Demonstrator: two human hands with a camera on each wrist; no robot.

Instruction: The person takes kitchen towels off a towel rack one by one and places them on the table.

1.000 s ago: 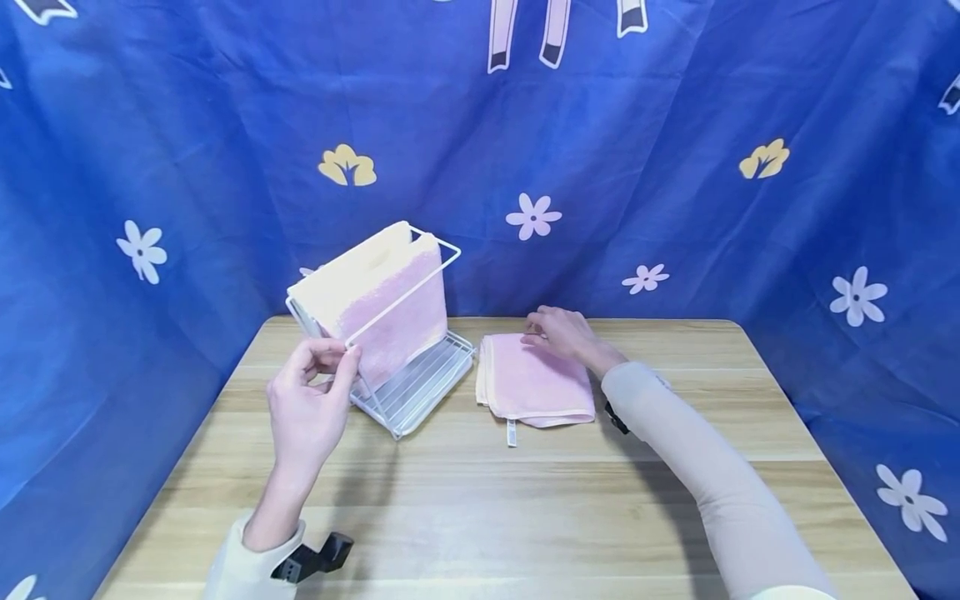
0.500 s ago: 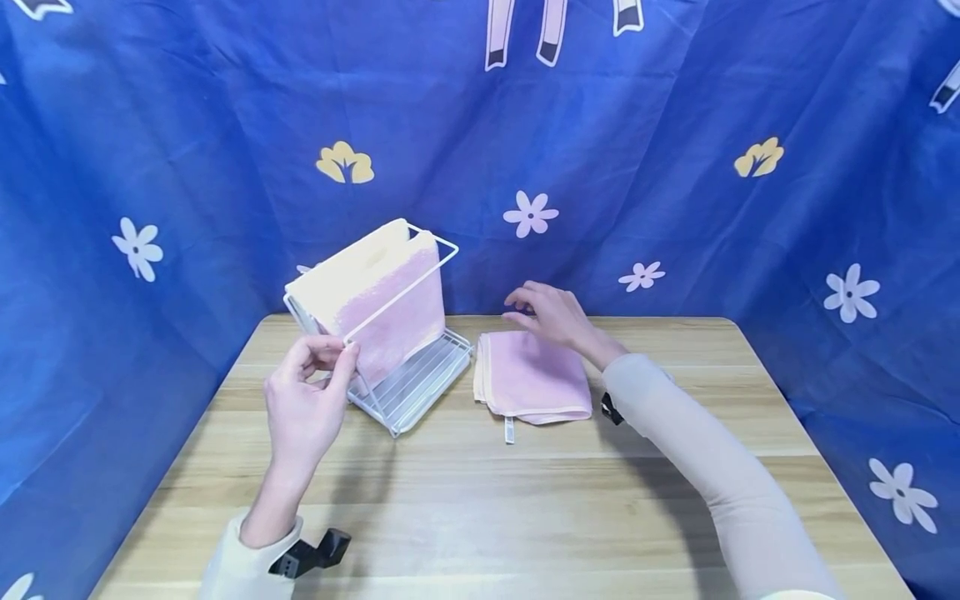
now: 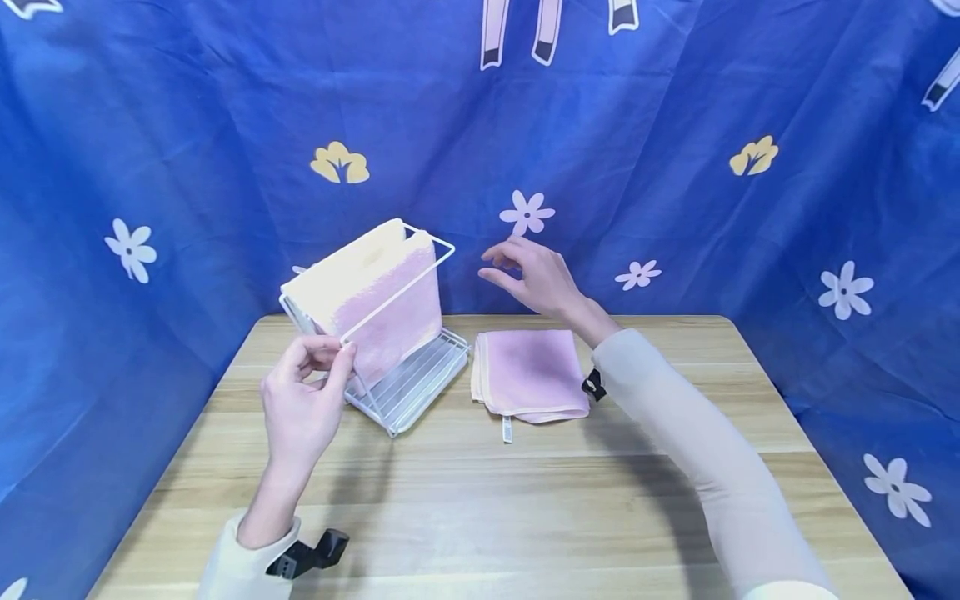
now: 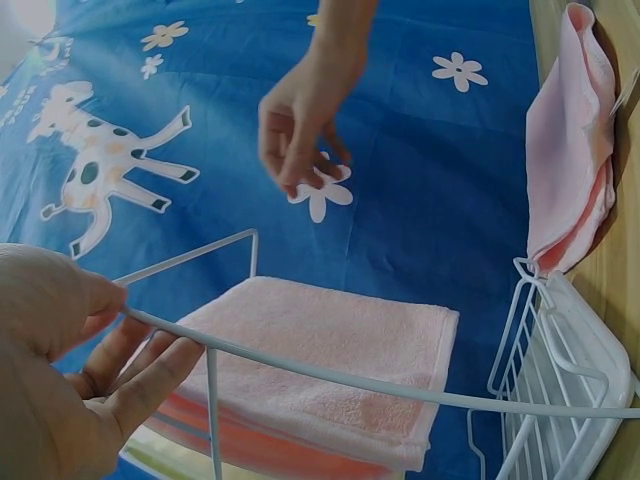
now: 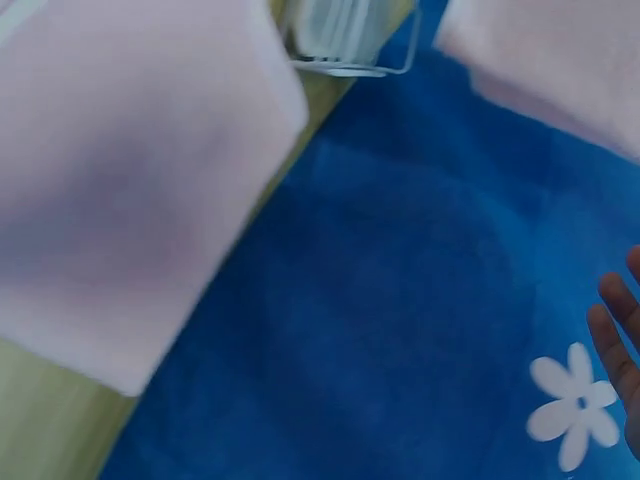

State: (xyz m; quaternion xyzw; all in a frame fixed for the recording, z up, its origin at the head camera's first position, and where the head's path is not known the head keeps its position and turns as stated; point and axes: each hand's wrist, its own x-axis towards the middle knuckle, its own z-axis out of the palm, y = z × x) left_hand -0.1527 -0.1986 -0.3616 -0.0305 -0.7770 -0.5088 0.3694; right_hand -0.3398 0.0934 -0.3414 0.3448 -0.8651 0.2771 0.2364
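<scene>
The left hand (image 3: 303,404) pinched the white wire rack (image 3: 416,385) holding fluffy pink towelling (image 3: 397,333); the right hand (image 3: 536,275) hovered, loosely curved.

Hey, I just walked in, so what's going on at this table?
A person's left hand pinches the frame of a white wire rack, which has pink and cream towels in its upper part. The right hand is raised in the air, holding nothing and touching neither rack nor cloth. To the right of the rack, a folded pink cloth lies on the wooden table, a small white tag sticking out from its near edge.
</scene>
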